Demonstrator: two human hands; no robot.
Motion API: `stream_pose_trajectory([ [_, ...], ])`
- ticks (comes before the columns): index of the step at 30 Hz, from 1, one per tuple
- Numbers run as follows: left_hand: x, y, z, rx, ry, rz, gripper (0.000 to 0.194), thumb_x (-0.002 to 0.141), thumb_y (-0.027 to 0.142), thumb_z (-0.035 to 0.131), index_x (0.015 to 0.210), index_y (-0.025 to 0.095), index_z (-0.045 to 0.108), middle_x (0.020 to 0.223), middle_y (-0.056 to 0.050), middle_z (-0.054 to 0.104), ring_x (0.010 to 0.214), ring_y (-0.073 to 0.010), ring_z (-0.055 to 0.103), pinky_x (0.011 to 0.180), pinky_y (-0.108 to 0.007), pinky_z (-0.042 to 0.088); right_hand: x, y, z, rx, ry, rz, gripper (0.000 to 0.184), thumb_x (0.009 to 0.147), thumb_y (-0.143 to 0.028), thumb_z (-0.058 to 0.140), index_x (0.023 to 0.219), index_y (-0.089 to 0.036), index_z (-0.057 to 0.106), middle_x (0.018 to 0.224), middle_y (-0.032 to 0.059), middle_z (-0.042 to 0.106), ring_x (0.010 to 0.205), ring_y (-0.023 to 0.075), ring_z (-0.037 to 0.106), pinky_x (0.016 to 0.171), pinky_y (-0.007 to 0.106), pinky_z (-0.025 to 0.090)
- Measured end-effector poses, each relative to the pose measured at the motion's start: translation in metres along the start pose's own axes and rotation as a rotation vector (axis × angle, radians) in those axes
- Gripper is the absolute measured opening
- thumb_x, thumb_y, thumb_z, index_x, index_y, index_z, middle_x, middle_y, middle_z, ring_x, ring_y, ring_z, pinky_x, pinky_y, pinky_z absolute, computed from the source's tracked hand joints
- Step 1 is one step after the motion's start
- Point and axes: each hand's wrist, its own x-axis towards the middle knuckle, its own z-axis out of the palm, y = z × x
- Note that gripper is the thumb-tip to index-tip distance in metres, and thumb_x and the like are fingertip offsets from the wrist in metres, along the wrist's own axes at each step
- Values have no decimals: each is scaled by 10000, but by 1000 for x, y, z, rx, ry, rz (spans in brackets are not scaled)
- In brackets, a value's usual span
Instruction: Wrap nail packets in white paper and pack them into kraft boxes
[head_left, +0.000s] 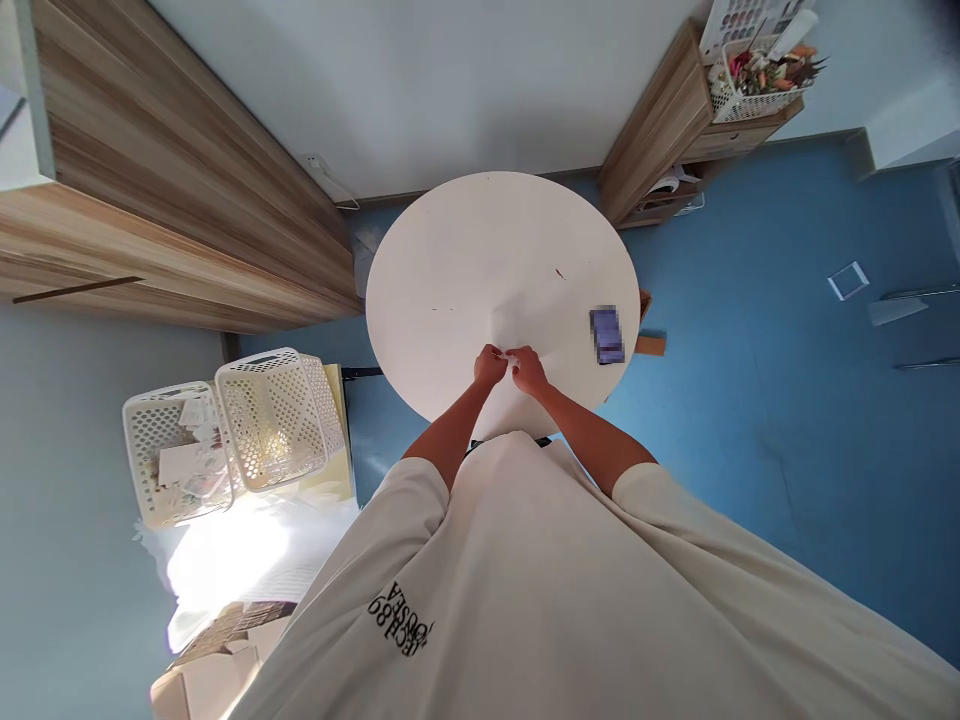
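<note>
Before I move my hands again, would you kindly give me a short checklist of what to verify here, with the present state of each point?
1. Left hand and right hand both in view over the round table: ok.
2. Small pale piece held: ok, it appears to be between the fingers of both hands.
3. Firmness of the grip: cannot tell, the fingers hide too much.
4. Purple item apart from the hands: ok, it lies near the table's right edge.
5. Tabletop unmarked: not ok, a small dark speck shows beyond the hands.
</note>
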Motion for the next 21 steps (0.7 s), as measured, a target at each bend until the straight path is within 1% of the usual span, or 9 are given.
stream_pose_trajectory([
  [3,2,2,3,38,-17,3,320,887,203,666,1200,250,618,1163,-80,757,990,-227,700,794,-332,517,-4,5,-4,84,-4,-17,574,934,-64,466,1477,-243,527,1437,107,577,1264,239,581,1076,387,499],
  [6,0,0,1,97,-45,51,339,935,197,577,1265,238,641,1208,-95,754,1057,-237,700,844,-337,530,-7,9,-10,154,-34,-39,649,926,-71,469,1553,-236,436,1415,105,606,1241,228,607,1077,386,512],
  [8,-2,-3,-2,158,-64,110,418,940,172,534,1339,237,643,1265,-104,734,1132,-242,688,902,-343,534,-11,12,-13,153,-58,-89,653,914,-65,482,1545,-229,445,1454,117,583,1263,234,603,1083,395,512],
  [11,-8,-10,-7,281,-67,188,576,891,122,528,1442,262,621,1390,-115,660,1299,-261,616,1044,-381,502,-18,16,-15,127,-83,-164,638,900,-53,487,1517,-215,485,1529,140,513,1305,243,585,1103,415,502],
  [14,-17,-18,-8,422,-52,245,722,826,92,550,1514,311,572,1491,-106,571,1440,-286,496,1174,-435,413,-23,16,-17,117,-95,-184,644,908,-41,467,1531,-203,482,1561,146,474,1379,230,536,1159,414,459],
  [16,-24,-22,-6,499,-67,284,798,806,90,558,1567,321,504,1544,-106,514,1467,-296,456,1194,-457,386,-25,14,-20,102,-115,-166,669,918,-36,452,1563,-215,457,1594,135,444,1429,221,494,1187,408,433],
  [19,-36,-24,-2,595,-97,351,864,799,108,570,1620,317,401,1606,-121,443,1465,-312,448,1184,-487,385,-23,8,-25,41,-164,-130,735,927,-35,458,1623,-264,401,1605,117,438,1409,231,512,1151,403,464],
  [21,-42,-25,-2,653,-106,392,883,799,119,577,1635,306,361,1634,-131,417,1479,-324,434,1188,-509,378,-20,5,-28,-20,-192,-113,756,923,-35,487,1631,-288,410,1581,121,462,1363,254,546,1102,400,498],
])
